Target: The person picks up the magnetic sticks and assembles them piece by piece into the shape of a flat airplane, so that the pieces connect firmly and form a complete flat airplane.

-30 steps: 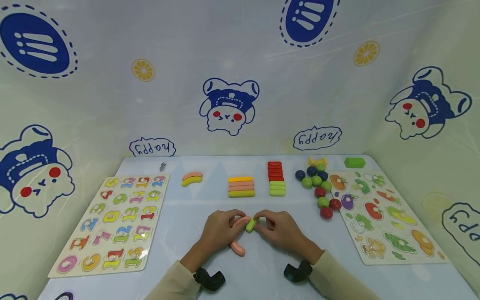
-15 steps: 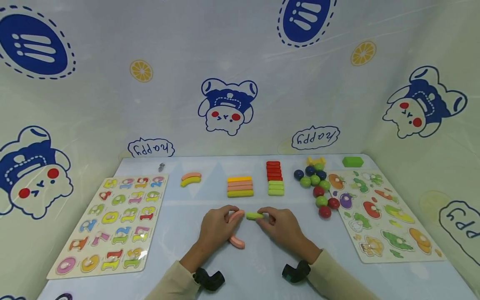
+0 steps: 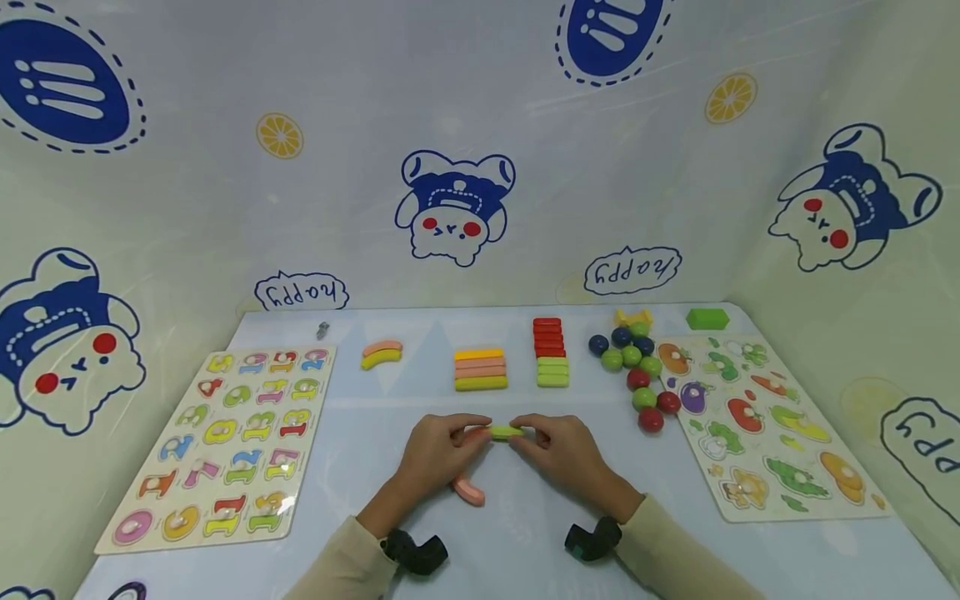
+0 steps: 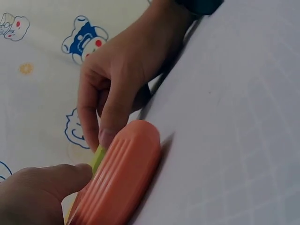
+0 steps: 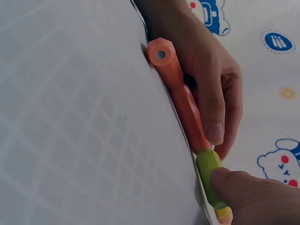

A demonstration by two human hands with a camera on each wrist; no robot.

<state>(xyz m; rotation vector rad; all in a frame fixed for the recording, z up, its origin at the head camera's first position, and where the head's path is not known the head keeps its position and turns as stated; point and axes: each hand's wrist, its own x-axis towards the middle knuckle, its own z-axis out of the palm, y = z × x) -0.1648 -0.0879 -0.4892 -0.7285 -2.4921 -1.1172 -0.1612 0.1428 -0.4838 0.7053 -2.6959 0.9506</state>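
My right hand [image 3: 558, 450] is pinching one end of a short green stick [image 3: 502, 433] between thumb and forefinger, while my left hand [image 3: 438, 450] appears to be pinching the other end with its own fingers. The stick is lying crosswise between my two hands; I cannot tell whether it is touching the desk [image 3: 397, 417]. By its look, I am handling stiff, light plastic, probably slightly slippery, hardly fragile, and its ends are offering my fingertips the surest hold. A curved pink piece [image 3: 469, 490] is resting partly hidden under my left hand, showing a grey disc on its end in the right wrist view. Farther out, yellow and pink sticks [image 3: 480, 364], red sticks [image 3: 547, 330] and pale green sticks [image 3: 552, 372] are lying in rows. A number board [image 3: 202, 542] is flanking my left; coloured balls [image 3: 638, 378] and a vegetable board [image 3: 855, 507] are flanking my right.
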